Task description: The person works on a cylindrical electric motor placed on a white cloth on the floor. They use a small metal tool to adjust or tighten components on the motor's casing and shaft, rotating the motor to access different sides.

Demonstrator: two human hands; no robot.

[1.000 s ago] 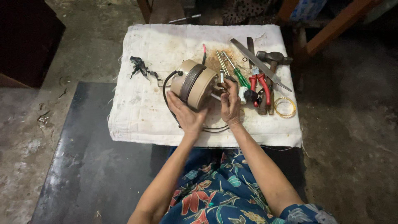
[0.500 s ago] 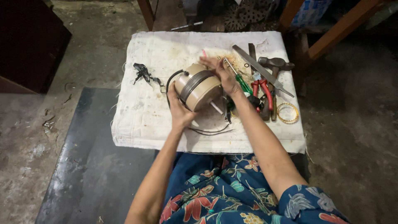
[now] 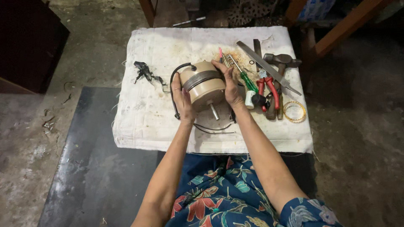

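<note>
A beige round electric motor (image 3: 204, 85) with a dark band around its middle and a metal shaft pointing toward me sits on a white cloth (image 3: 143, 117). My left hand (image 3: 182, 98) presses against its left side. My right hand (image 3: 230, 84) clasps its right side, fingers over the top. Black wires (image 3: 210, 127) trail from the motor onto the cloth below it.
To the right of the motor lie a green-handled screwdriver (image 3: 248, 82), red-handled pliers (image 3: 269, 90), a hammer (image 3: 284, 63), a long metal file (image 3: 269, 67) and a yellow ring (image 3: 294, 111). A small black part (image 3: 145, 72) lies at left. Dark mat and concrete floor surround the cloth.
The motor has been turned so its shaft points toward me. My right hand moved from the motor's top to its right side; my left hand stayed on the left side.
</note>
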